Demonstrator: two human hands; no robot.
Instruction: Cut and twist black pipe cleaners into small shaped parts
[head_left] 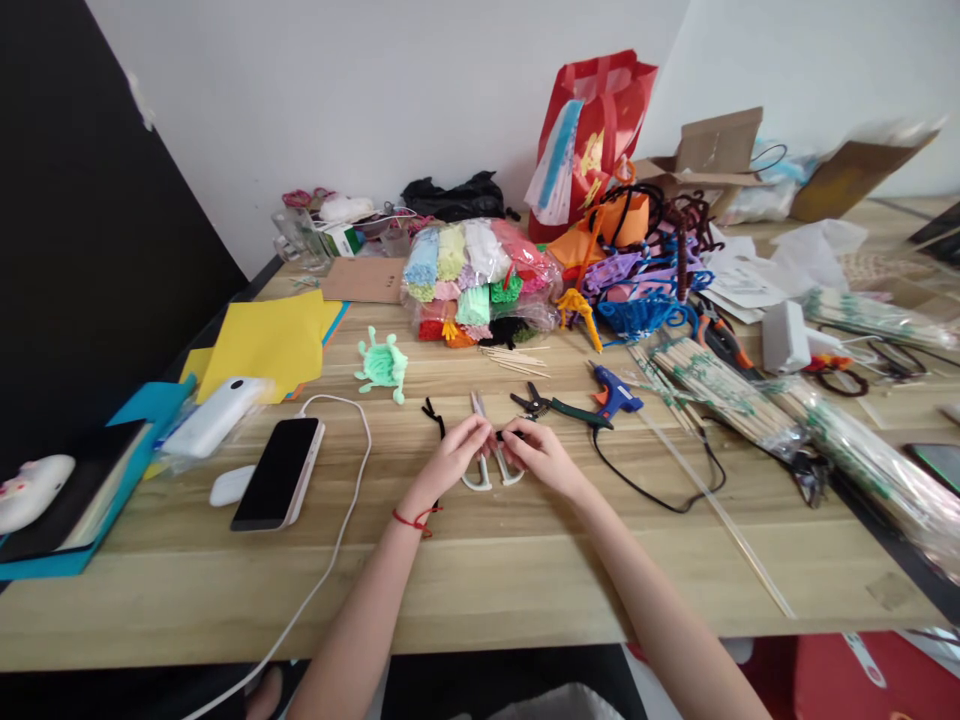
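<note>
A black piece (512, 434) is pinched in the right-hand grip (541, 455) over the scissors (484, 474); whether it is also grasped by the left hand (459, 452) cannot be told. The green piece (382, 366) appears shaped, the black unfinished.

The thin black piece (513, 435) in the right hand (547, 455) is too small to identify; that hand and the left hand (459, 452) hide the middle of the white-handled metal scissors (478, 487). Toward seven o'clock, the bottom edge cuts the slim white cable (368, 435).
</note>
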